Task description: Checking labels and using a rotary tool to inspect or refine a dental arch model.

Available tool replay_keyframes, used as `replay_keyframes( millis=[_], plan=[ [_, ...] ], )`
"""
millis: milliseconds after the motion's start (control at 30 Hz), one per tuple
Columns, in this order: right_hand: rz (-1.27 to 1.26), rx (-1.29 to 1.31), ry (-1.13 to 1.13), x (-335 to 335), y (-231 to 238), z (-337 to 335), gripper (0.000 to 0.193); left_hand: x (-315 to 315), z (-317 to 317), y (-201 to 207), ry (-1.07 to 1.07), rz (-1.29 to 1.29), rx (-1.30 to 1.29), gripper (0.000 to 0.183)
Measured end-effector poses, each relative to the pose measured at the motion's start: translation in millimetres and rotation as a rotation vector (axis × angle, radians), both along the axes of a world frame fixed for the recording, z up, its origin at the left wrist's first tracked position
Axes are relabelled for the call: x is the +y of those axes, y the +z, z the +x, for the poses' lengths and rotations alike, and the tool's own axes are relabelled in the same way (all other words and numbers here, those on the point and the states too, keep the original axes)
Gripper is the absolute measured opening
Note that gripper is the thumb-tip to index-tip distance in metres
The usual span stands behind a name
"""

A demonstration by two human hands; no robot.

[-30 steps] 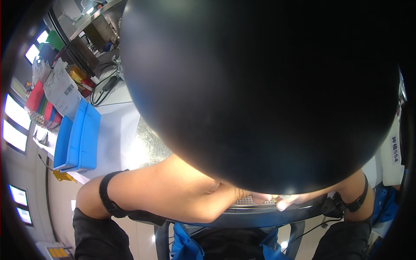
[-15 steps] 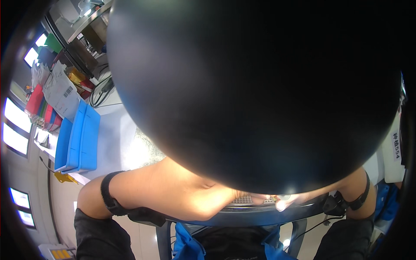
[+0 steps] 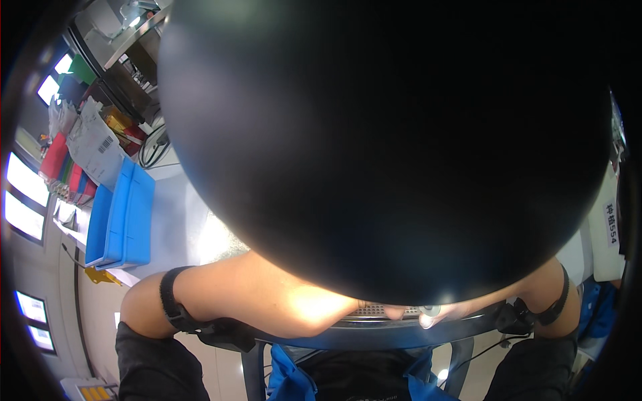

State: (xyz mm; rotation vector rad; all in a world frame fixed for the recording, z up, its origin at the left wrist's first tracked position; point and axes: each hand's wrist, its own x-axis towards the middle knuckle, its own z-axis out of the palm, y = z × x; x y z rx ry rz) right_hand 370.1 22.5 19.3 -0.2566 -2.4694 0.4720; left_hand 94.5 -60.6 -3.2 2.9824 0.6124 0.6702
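Observation:
A large black rounded object (image 3: 388, 154) fills the middle of the view and hides most of both hands. Below its lower rim, a fingertip of my left hand (image 3: 394, 313) shows over a perforated metal plate (image 3: 374, 310); its other fingers are hidden. Just to the right, my right hand (image 3: 445, 313) reaches in with its fingertips drawn together. A small greyish piece (image 3: 430, 310) sits at those fingertips, too little of it visible to name. The hands are close together at the near table edge.
Two blue plastic bins (image 3: 137, 214) stand on the left of the white table (image 3: 170, 214). Behind them are papers (image 3: 93, 144), red folders (image 3: 57, 160) and coiled black cables (image 3: 157, 147). A white labelled container (image 3: 605, 234) stands at right. Black straps (image 3: 170, 294) circle my arms.
The black rounded object has shifted slightly left and down. My left forearm is a little lower, and the fingertips of both hands have shifted slightly. The bins have not moved.

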Motion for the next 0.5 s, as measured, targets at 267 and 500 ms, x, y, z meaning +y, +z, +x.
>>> replay_keyframes(
  millis=[267, 500],
  plan=[
    [0.092, -0.002, -0.048, 3, 5, -6, 0.049, 10, 16, -36, -0.159, -0.004, -0.690, 0.022],
    [0.150, -0.010, -0.082, 4, 0, -2, 0.054, 6, 5, -7, -0.035, -0.333, -0.306, 0.026]
  ],
)
